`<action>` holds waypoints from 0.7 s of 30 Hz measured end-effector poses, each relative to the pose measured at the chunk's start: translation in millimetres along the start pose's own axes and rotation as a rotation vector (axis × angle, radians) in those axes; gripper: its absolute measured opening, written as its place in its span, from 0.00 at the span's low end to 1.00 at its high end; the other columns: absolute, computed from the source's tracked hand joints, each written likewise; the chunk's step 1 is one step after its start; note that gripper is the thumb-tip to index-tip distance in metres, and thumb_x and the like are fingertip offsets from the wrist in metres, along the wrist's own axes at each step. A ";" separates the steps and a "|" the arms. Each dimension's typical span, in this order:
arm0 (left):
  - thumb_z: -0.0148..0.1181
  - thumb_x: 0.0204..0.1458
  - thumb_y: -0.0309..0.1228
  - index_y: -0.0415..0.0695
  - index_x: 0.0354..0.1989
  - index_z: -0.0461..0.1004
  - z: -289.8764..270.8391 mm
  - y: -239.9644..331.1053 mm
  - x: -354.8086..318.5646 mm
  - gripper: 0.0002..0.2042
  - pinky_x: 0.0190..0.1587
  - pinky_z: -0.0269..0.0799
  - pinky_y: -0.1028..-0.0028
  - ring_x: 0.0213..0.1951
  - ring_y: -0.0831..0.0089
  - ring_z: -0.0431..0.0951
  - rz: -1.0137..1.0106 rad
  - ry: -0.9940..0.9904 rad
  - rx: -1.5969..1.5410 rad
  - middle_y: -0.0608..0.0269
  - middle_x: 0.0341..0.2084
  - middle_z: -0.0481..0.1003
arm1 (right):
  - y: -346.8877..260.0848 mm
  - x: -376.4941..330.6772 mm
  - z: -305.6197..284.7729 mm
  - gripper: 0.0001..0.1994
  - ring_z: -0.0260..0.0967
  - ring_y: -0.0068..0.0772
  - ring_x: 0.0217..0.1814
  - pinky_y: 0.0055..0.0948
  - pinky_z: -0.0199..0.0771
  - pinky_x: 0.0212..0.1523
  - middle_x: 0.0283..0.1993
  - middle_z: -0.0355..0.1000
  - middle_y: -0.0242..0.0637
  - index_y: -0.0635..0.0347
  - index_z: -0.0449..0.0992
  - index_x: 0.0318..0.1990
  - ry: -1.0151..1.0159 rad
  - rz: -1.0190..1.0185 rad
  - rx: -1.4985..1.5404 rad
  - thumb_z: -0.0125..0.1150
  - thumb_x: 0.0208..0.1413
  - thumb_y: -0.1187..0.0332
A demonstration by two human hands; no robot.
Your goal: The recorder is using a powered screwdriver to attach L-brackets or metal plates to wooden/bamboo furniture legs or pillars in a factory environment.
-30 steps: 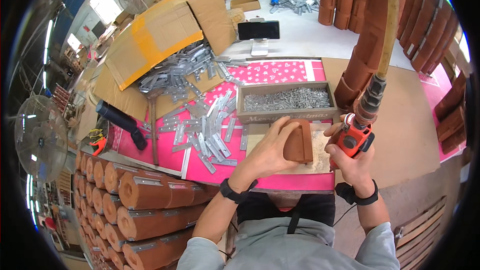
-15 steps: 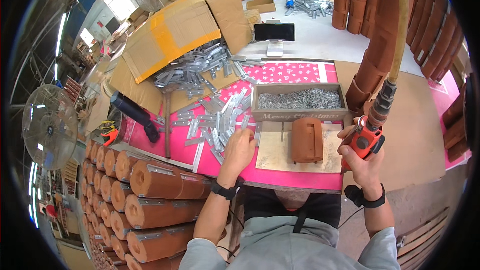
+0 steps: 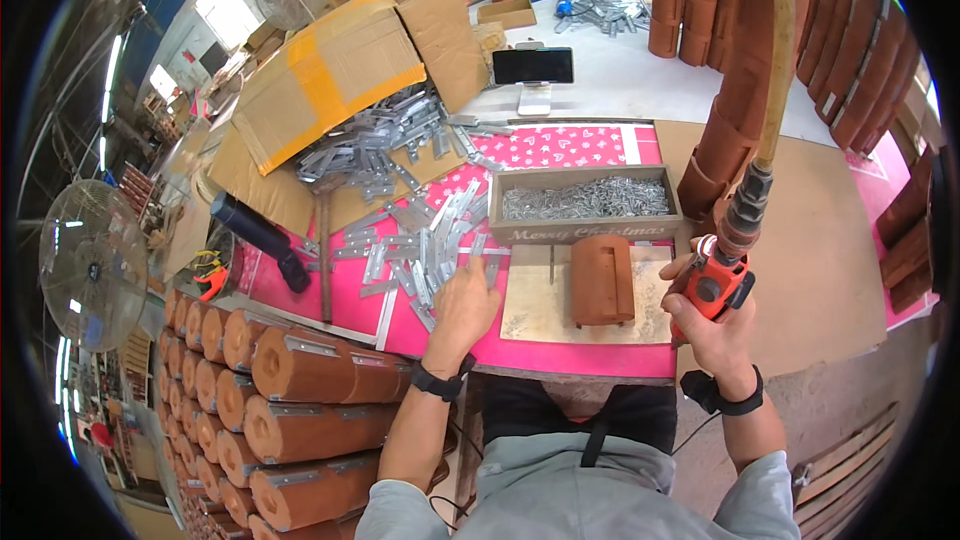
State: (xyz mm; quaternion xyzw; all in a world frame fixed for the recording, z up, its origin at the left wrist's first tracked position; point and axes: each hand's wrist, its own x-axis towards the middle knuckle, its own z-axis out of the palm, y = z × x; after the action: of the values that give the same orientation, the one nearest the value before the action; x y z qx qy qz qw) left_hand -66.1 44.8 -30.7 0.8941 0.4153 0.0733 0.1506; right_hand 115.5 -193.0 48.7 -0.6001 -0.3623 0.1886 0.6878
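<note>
We see our right hand [image 3: 712, 325] clasped around the orange tool [image 3: 716, 278], whose hose [image 3: 778, 60] runs out of view above. Our left hand [image 3: 463, 306] is at the metal strips [image 3: 402, 262], its back covering the grip, so we cannot tell whether it pinches one. The brown block [image 3: 598, 282] sits on the pale board [image 3: 532, 305], underside hidden from us

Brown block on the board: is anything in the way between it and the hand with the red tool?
Nothing visible is in the way. Only bare board shows between the brown block and the right hand, which holds the red tool. The wooden box stands beyond the block, not between them.
</note>
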 end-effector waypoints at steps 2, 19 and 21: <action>0.59 0.51 0.29 0.38 0.48 0.69 -5.9 1.4 -5.1 0.16 0.40 0.72 0.55 0.37 0.48 0.77 0.014 0.090 -0.092 0.44 0.35 0.74 | 0.7 0.8 -0.8 0.23 0.70 0.19 0.38 0.23 0.74 0.38 0.41 0.73 0.34 0.63 0.64 0.52 0.010 -0.015 -0.022 0.65 0.48 0.79; 0.62 0.47 0.21 0.32 0.43 0.72 -11.4 112.8 -69.7 0.14 0.39 0.75 0.65 0.40 0.57 0.77 0.678 0.170 -0.239 0.52 0.45 0.70 | 3.2 -0.1 -5.6 0.24 0.70 0.23 0.37 0.26 0.74 0.39 0.42 0.73 0.39 0.66 0.64 0.53 0.004 -0.040 -0.059 0.64 0.48 0.77; 0.62 0.48 0.22 0.32 0.43 0.72 -11.3 116.6 -72.3 0.13 0.39 0.76 0.66 0.40 0.58 0.77 0.704 0.155 -0.229 0.52 0.43 0.70 | 5.9 0.5 -4.6 0.24 0.70 0.23 0.37 0.26 0.74 0.39 0.42 0.73 0.39 0.66 0.64 0.53 0.004 -0.038 -0.046 0.64 0.48 0.76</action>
State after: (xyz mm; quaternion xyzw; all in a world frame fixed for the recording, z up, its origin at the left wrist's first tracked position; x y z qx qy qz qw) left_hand -31.6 -79.3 18.1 0.9513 0.0819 0.2338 0.1836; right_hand 120.3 -194.6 43.2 -0.6093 -0.3763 0.1658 0.6780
